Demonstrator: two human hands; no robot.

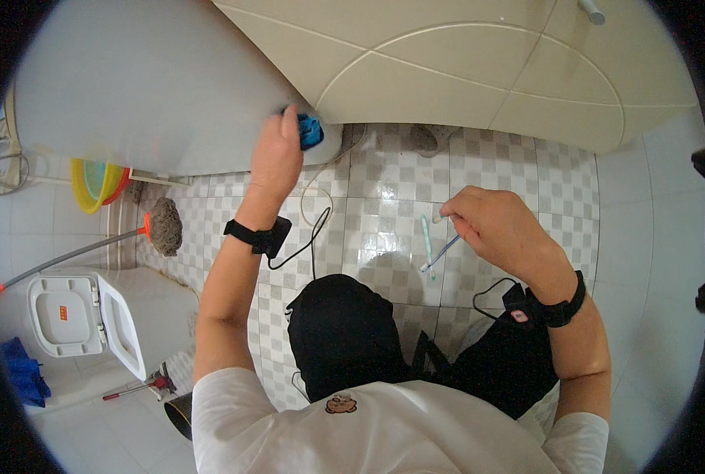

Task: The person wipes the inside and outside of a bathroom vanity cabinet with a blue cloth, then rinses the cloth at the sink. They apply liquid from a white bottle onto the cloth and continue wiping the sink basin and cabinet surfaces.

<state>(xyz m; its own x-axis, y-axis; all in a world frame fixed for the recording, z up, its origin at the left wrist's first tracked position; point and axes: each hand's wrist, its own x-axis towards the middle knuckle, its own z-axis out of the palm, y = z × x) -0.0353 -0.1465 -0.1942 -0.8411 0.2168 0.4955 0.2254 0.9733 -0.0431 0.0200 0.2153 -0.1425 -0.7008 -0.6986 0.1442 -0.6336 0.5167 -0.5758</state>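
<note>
My left hand grips a bunched blue cloth against the side of a large pale grey appliance, close to the corner of the cream cabinet. Over the tiled floor, my right hand pinches a toothbrush whose bristle end pokes out past the fingers; most of its handle is hidden. Just left of that hand are a green-and-white toothbrush and a blue one, crossing near their lower ends. Whether my right fingers also touch the blue one, I cannot tell.
A white cord loops across the floor tiles. At left are a mop, a yellow basin, a toilet with raised lid, a blue umbrella and a dark bin. Black cables hang from both wrist straps.
</note>
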